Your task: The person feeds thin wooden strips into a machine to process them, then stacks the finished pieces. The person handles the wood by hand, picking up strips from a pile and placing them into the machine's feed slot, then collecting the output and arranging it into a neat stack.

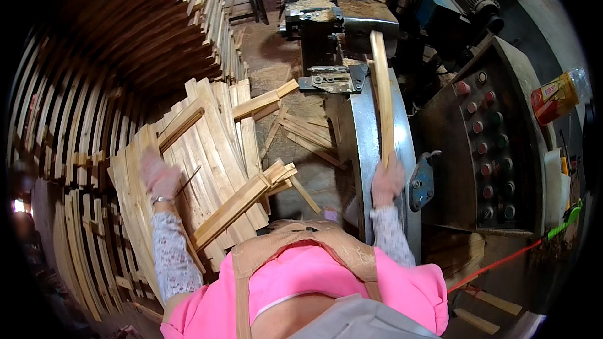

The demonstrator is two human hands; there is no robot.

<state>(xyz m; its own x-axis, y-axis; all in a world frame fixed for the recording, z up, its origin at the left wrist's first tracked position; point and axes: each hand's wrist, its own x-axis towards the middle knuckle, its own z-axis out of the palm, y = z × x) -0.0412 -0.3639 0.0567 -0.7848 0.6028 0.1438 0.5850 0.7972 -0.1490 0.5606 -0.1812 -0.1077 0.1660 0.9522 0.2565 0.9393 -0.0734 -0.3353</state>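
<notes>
My right hand (387, 183) is closed round the near end of a long wooden strip (382, 97). The strip runs away from me along the shiny metal bed (402, 122) of a machine, its far end beside a metal roller housing. On the other side, my left hand (159, 174) is over a stack of pale wooden boards (217, 144); its fingers are smeared by motion, and I cannot tell whether it touches a board. Across the stack lie a thicker wooden piece (232, 210) and another (265, 102) farther off.
A metal guide bracket (331, 81) sits left of the bed, and a blue clamp (422, 183) on its right. A control panel (493, 138) with several push buttons stands at the right. Tall stacks of wood strips (81, 107) line the left. Offcuts (308, 130) litter the floor.
</notes>
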